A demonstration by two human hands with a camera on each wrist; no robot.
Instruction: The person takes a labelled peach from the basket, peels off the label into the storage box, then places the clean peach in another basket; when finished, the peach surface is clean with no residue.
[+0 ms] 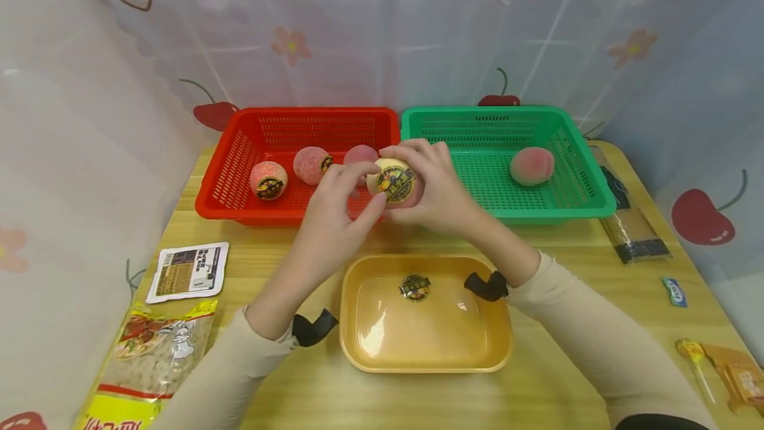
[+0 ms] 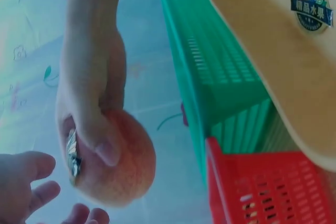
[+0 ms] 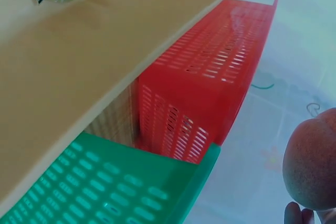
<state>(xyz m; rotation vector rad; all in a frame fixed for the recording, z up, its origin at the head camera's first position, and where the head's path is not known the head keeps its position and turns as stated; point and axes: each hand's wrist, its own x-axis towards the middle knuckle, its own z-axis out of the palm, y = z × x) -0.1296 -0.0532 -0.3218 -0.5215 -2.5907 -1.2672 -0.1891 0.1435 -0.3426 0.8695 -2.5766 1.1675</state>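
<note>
Round pink-orange peach (image 1: 398, 184) with a dark gold-rimmed sticker (image 1: 398, 181), held in the air above the near rims of the red plastic basket (image 1: 239, 151) and green plastic basket (image 1: 573, 151). Cupped in the right hand (image 1: 438, 188), fingers curled round it. Left hand (image 1: 340, 201) at the label, fingertips (image 1: 375, 168) seemingly pinching its edge. Best peeled slowly from one lifted corner, fruit steadied without squeezing. Shallow yellow plastic tray (image 1: 495, 350) below, with one loose sticker (image 1: 414, 287).
</note>
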